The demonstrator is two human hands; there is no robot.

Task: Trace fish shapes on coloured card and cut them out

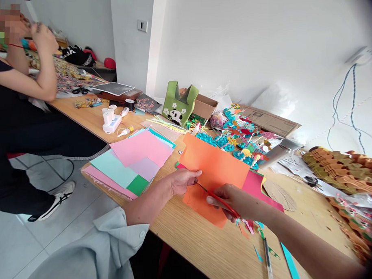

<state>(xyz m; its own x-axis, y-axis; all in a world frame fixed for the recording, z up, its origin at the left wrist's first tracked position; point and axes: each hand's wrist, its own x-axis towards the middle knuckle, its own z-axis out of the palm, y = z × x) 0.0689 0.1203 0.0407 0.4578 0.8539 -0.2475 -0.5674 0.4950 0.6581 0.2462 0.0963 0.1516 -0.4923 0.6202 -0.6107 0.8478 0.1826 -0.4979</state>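
Observation:
An orange sheet of paper (217, 163) is held up over the wooden table, its lower part hanging toward me. My left hand (184, 181) pinches it at the left side, thumb on top. Red-handled scissors (222, 202) are in my right hand (229, 200), fingers wrapped round the handles. Their blades point left across the orange sheet, with the tips close to my left fingers. Behind the orange sheet lies a dark pink sheet (260, 189), sticking out to the right.
Coloured paper sheets (143, 150) are stacked at left. A pen (267, 260) and paper scraps lie at front right. Behind are a green panda bag (180, 104), blue paper pieces (224, 141) and a clear bottle (280, 153). A person (19, 97) sits at far left.

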